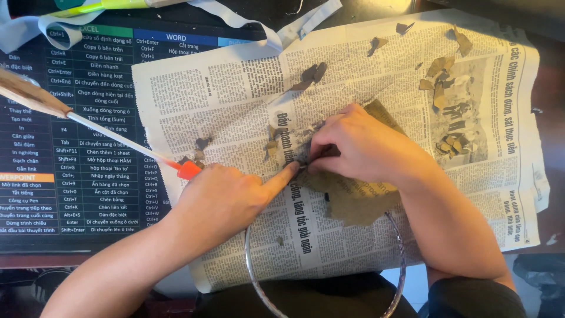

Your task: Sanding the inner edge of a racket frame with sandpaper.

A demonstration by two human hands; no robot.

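My left hand (pixel 226 197) lies on a spread newspaper (pixel 235 100), its index finger stretched right and pressing down beside a brown paper-like sheet (pixel 353 200). My right hand (pixel 359 144) has its fingers curled and pinches something small and dark at the sheet's left edge; what it is I cannot tell. The two hands meet fingertip to fingertip. Most of the sheet's upper part is hidden under my right hand.
Torn brown scraps (pixel 441 76) lie scattered over the newspaper. A thin stick with an orange-red tip (pixel 188 169) rests at the paper's left edge, on a dark printed desk mat (pixel 88 118). A metal ring (pixel 400 259) curves below the sheet. A pale strap (pixel 247 23) lies at the top.
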